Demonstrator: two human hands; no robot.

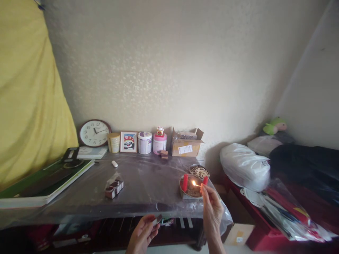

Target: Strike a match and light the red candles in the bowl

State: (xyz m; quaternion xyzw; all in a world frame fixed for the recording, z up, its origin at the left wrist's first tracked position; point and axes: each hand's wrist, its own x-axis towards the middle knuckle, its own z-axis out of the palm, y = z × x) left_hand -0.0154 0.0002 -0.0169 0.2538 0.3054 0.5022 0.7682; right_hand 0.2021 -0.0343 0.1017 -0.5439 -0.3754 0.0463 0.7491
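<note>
My right hand (211,208) is raised at the table's front right and pinches a burning match (196,184), its flame over a round bowl (191,194). Two red candles (184,182) stand in that bowl, one at the left, one at the right. My left hand (143,233) is lower, in front of the table's edge, with its fingers closed on a small matchbox (158,220). A second metal dish (199,171) heaped with matchsticks sits just behind the bowl.
The table (143,183) is covered in clear plastic. A pack of matchboxes (113,188) lies left of centre. Along the wall stand a clock (94,133), tins (144,142), a framed picture (128,141) and a cardboard box (185,144). Boards (45,181) lie left; bags (245,165) right.
</note>
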